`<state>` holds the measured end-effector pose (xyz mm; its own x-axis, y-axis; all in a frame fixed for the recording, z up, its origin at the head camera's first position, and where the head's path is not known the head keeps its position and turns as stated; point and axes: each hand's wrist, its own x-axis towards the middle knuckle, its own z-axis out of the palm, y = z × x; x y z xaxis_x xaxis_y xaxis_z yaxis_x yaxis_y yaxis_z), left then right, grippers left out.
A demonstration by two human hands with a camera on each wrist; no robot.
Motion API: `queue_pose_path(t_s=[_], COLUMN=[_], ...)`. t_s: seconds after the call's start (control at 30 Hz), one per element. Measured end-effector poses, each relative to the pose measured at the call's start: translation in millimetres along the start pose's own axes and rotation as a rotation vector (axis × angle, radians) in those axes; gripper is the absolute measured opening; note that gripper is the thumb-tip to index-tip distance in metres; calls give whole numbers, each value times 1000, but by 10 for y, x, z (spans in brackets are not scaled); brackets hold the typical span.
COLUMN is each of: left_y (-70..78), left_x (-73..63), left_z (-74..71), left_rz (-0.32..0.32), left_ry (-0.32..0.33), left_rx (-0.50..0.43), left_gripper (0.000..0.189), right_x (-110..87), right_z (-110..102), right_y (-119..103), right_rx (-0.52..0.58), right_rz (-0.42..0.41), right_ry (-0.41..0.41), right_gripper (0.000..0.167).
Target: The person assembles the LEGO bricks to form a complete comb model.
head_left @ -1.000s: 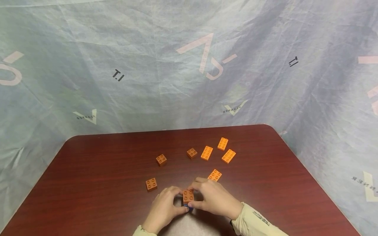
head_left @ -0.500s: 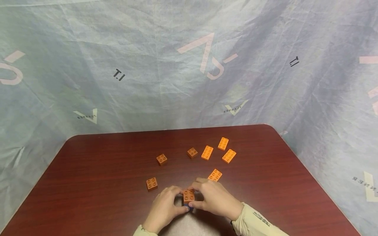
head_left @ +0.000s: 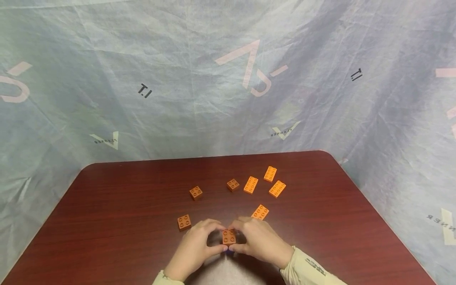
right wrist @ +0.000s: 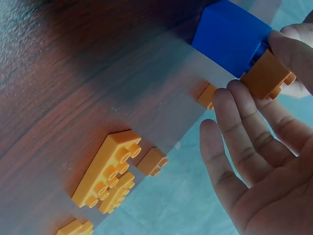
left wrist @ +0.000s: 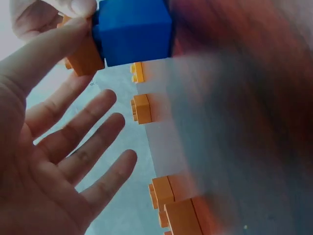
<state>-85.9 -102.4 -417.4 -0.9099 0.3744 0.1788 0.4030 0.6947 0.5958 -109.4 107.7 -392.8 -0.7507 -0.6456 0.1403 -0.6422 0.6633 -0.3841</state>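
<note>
"Blue brick (left wrist: 134, 34) nearly out of sight from above; what shifted?"

"The left hand (head_left: 197, 245). Its thumb has come up level with that of the right hand (head_left: 260, 238), so the 2 hands now pinch the brown brick (head_left: 229, 236) from opposite sides."

"Where's that brick?"

"On top of the blue brick, over the near part of the counter (head_left: 107, 217). Whether the blue brick touches down, I can't tell."

"Joined, then?"

"Not fully, I'd say: the wrist views show a gap between the 2 bricks. This grip suits even pressure; a lopsided push could tilt the brown brick."
</note>
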Motion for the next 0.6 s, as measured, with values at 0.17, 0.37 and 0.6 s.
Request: queue_pose_path(t_s=[0.17, 0.37, 0.6], left_y=[42, 77, 114], left_x=[-7, 3, 50], left_z=[21, 35, 14], left_rz=[42, 74, 103], left_ry=[53, 81, 60], left_rx=[117, 211, 297], left_gripper=[38, 38, 37], right_x=[-2, 13, 35], right_z=[12, 7, 31], right_y=[-3, -20, -34], right_rx=[-22, -49, -68], right_rz=[-28, -31, -25], right_ry=[19, 16, 25], right_gripper=[33, 33, 33])
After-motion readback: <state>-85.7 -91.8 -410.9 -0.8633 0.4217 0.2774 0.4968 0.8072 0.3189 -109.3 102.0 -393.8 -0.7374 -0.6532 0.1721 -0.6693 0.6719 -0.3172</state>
